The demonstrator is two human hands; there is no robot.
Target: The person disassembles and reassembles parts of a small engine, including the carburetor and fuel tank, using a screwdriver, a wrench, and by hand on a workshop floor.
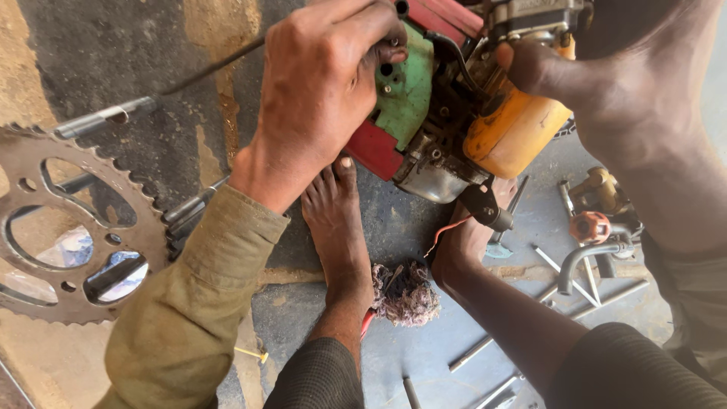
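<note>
A small engine (447, 98) with a green cover, red housing and yellow tank hangs above my bare feet. My left hand (318, 83) grips its green and red side, fingers curled over the top edge. The yellow tank's right end sits under my right hand (621, 83), thumb pressed near a black hose. A black lever and a thin orange wire (447, 231) dangle beneath the engine.
A large rusty sprocket (68, 227) lies at the left with metal rods by it. A wad of greasy rag (405, 295) sits between my feet. Pipes, a red valve knob (589, 226) and loose rods lie on the grey floor at the right.
</note>
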